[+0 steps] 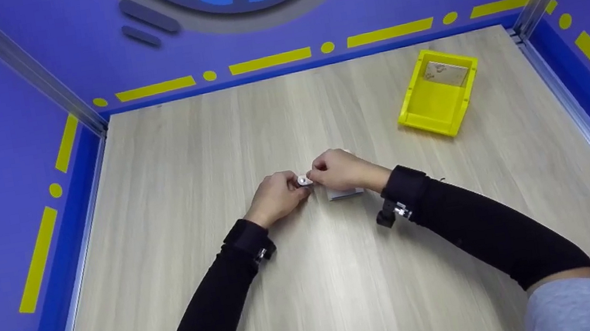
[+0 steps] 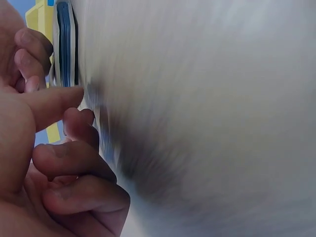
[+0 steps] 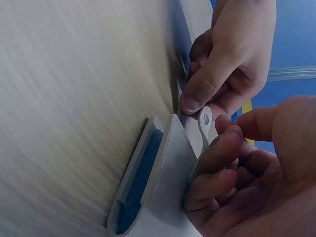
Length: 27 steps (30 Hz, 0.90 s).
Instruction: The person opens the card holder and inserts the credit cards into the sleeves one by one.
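A white stitched case [image 3: 170, 182], like a wallet, stands on its edge on the table, its blue inside showing in the right wrist view. From it comes a white strap [image 3: 201, 140] with a round metal snap, its tip between the two hands. My left hand [image 1: 275, 195] has thumb and forefinger at the strap's tip and appears to pinch it; the contact is partly hidden. With curled fingers my right hand [image 1: 338, 169] holds the strap nearer the case and covers much of the case in the head view. The left wrist view shows the case's layered edge [image 2: 65, 44].
Toward the back right of the wood-look table [image 1: 180, 148] stands a yellow bin [image 1: 408, 112], with a pale printed card [image 1: 446, 73] inside. Blue panels [image 1: 46, 51] with yellow marks enclose the back and sides.
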Each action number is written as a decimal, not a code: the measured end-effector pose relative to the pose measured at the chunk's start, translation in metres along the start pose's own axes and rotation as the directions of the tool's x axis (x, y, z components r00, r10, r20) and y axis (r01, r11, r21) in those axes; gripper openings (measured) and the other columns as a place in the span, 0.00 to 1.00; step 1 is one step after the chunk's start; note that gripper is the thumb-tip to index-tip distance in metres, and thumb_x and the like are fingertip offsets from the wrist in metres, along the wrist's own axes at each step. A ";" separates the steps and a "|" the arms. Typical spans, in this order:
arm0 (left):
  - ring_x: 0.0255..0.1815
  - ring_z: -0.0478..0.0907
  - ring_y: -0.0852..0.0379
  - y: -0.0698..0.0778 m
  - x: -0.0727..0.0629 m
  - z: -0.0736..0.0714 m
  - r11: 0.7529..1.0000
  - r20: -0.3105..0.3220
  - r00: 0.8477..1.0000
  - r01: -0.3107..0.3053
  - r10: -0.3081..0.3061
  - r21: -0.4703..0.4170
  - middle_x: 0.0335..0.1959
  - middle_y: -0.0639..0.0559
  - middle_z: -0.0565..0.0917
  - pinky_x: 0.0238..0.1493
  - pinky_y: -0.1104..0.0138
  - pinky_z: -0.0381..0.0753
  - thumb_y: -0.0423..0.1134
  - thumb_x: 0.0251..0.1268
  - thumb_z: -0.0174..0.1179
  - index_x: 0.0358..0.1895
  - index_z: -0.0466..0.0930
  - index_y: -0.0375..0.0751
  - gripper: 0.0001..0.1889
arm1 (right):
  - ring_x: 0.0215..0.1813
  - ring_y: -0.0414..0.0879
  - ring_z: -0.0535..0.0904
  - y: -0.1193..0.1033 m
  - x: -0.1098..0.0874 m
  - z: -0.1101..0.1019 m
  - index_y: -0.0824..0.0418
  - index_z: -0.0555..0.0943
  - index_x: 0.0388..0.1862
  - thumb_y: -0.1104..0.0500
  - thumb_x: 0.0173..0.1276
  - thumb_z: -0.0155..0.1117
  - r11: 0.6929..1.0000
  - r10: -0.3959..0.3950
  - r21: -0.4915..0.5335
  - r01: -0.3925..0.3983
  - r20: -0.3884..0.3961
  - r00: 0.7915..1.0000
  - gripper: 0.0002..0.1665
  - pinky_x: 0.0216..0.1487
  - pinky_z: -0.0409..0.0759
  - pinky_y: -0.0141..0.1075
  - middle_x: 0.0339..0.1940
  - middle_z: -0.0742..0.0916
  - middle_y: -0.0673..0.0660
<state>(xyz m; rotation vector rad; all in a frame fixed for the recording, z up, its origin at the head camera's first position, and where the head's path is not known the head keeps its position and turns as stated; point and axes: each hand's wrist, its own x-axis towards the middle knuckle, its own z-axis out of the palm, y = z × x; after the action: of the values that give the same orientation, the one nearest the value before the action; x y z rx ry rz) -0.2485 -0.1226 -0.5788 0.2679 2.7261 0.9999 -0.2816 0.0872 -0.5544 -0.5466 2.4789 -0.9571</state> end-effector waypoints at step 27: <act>0.22 0.67 0.59 0.004 0.002 0.002 1.000 -0.028 0.999 0.022 -0.022 -0.003 0.19 0.62 0.69 0.28 0.65 0.64 0.47 0.80 0.62 0.28 0.79 0.48 0.16 | 0.37 0.50 0.77 0.036 -0.022 -0.041 0.59 0.82 0.38 0.45 0.72 0.70 0.961 0.228 -0.119 -0.249 -0.171 0.959 0.18 0.36 0.72 0.39 0.33 0.82 0.55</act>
<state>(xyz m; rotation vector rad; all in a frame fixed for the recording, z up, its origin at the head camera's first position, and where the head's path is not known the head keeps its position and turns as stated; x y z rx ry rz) -0.2489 -0.1175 -0.5779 0.2252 2.7461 1.0089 -0.2923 0.1449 -0.5466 -0.2116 2.6897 -0.7617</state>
